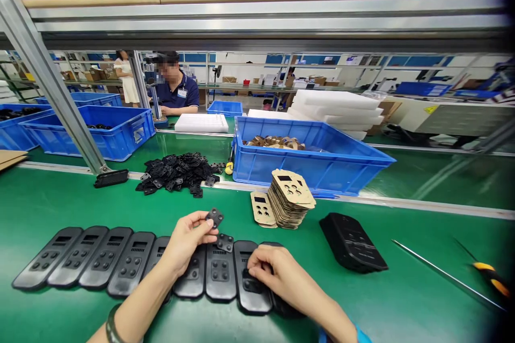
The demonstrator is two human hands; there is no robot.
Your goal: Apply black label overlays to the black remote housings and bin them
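Note:
My left hand [192,238] pinches a small black four-button rubber pad [215,216] between thumb and fingers. A second pad [224,243] shows just below those fingertips; I cannot tell whether the hand holds it too. Several black plastic housings [139,265] lie side by side in a row across the green bench. Toward the row's right end, my right hand [277,268] has its fingers curled down on another button pad [250,282] over a housing [253,303]. The housing just left of it has its pad [219,270] seated. My right hand partly covers the last housing.
A heap of black pads [177,171] lies behind the row. Stacked tan adhesive-backed sheets [292,201] stand before a blue bin [309,163]. Rightward are stacked black covers [352,241], a metal rod [446,273] and a screwdriver [491,277]. A co-worker [177,88] sits opposite.

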